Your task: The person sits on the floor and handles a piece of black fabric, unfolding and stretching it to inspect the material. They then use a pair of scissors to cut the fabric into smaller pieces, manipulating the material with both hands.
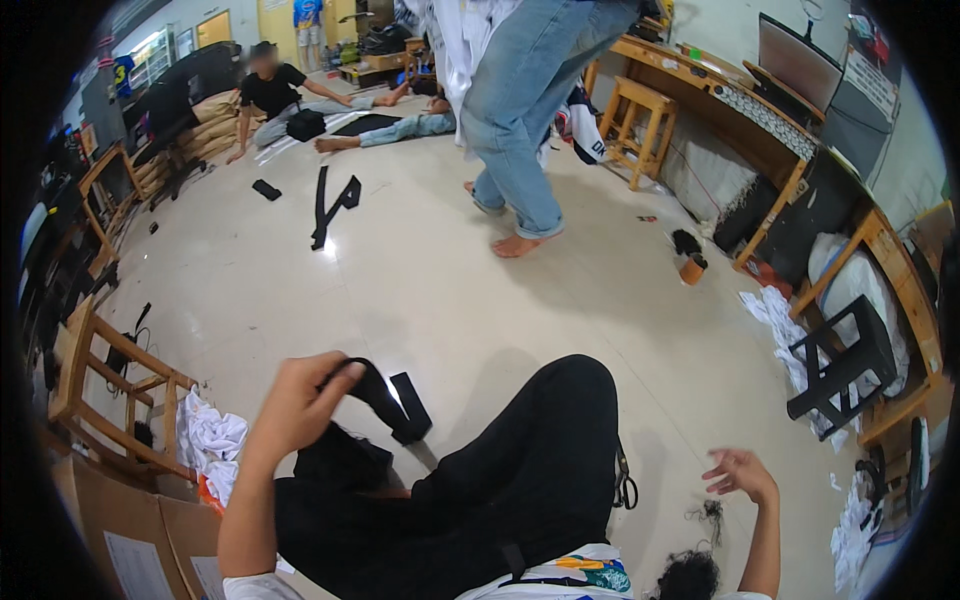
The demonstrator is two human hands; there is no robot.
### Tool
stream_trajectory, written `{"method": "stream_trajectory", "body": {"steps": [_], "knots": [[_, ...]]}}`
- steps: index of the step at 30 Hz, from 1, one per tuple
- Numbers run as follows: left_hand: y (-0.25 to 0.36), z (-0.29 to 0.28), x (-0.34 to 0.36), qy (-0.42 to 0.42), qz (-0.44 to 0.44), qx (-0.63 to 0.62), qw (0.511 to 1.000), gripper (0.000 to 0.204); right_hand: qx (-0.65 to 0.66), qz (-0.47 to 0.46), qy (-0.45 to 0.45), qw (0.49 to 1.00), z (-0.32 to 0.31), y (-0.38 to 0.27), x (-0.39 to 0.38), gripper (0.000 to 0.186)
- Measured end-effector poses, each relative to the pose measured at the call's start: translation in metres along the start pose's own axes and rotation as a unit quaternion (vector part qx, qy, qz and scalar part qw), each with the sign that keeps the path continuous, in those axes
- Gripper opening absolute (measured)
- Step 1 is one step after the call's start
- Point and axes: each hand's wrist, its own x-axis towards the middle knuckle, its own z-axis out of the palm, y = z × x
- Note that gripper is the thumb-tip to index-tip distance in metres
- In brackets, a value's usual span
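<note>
My left hand (303,400) is closed on one end of a black fabric strip (373,383), held up above my bent left leg. The strip curves over and down to the right, its folded end near the floor. My right hand (738,473) is out to the right with fingers apart and nothing in it. Below it a tangle of black thread (711,518) appears, and a larger dark clump (688,575) is closer to me. Beside my raised right knee are dark-handled scissors (625,485), partly hidden by the leg.
Black fabric pieces (321,208) lie farther out on the pale floor (400,270). A person in jeans (525,110) stands barefoot ahead; another person (272,95) sits at the back left. Wooden stool (125,400) and cardboard boxes (110,510) are left, black stool (845,365) right.
</note>
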Motion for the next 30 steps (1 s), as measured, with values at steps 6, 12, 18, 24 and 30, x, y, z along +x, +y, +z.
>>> {"method": "stream_trajectory", "body": {"steps": [6, 12, 18, 24, 30], "knots": [[0.016, 0.052, -0.008, -0.137, 0.078, -0.125, 0.98, 0.028, -0.041, -0.576, 0.024, 0.816, 0.176, -0.125, -0.044, 0.035], [0.016, 0.062, -0.027, -0.148, 0.066, -0.17, 0.972, 0.03, -0.036, -0.563, -0.357, 0.744, 0.336, -0.187, -0.093, 0.045], [-0.038, 0.064, -0.04, -0.23, 0.005, -0.303, 0.925, 0.032, -0.042, -0.493, -0.396, 0.774, 0.348, -0.216, -0.097, 0.017], [-0.077, 0.072, -0.04, -0.173, -0.002, -0.402, 0.899, 0.025, 0.03, -0.442, -0.392, 0.806, 0.361, -0.221, -0.08, 0.016], [-0.066, 0.077, -0.041, -0.074, 0.013, -0.327, 0.942, 0.02, 0.072, -0.36, -0.427, 0.827, 0.386, -0.216, -0.078, 0.016]]}}
